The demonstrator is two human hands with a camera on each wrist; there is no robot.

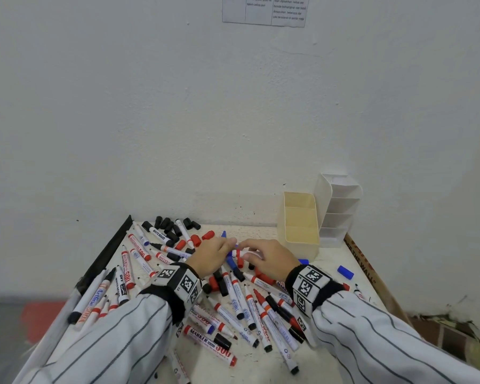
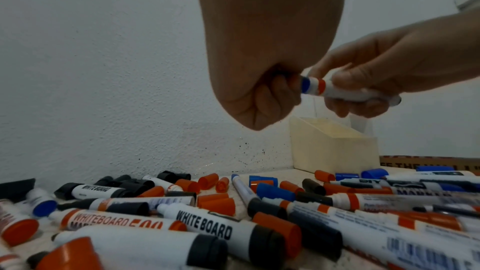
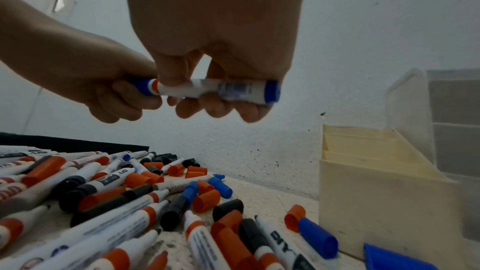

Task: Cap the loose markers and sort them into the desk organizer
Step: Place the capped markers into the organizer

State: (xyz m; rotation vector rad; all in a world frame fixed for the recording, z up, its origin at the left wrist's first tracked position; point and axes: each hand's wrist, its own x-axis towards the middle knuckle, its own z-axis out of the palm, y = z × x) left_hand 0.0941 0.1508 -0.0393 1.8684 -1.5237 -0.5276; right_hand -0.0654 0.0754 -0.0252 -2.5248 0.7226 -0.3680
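My right hand (image 1: 263,259) (image 3: 207,93) grips the white barrel of a blue marker (image 3: 221,89) (image 2: 345,91) held level above the pile. My left hand (image 1: 214,256) (image 2: 262,98) is curled round the blue cap (image 3: 144,86) (image 2: 306,85) at the marker's left end, where it meets the barrel's orange ring. Whether the cap is seated fully, I cannot tell. Below lie several loose markers (image 1: 233,300) and red, black and blue caps (image 1: 203,239). The cream organizer (image 1: 299,225) (image 3: 376,192) stands at the back right, a white tiered one (image 1: 338,209) beside it.
Loose blue caps (image 1: 345,272) lie on the table (image 1: 330,261) right of my right hand, near the organizers. A black strip (image 1: 108,253) runs along the table's left edge. A brown printed board (image 1: 372,275) leans along the right edge. A white wall (image 1: 233,120) rises directly behind.
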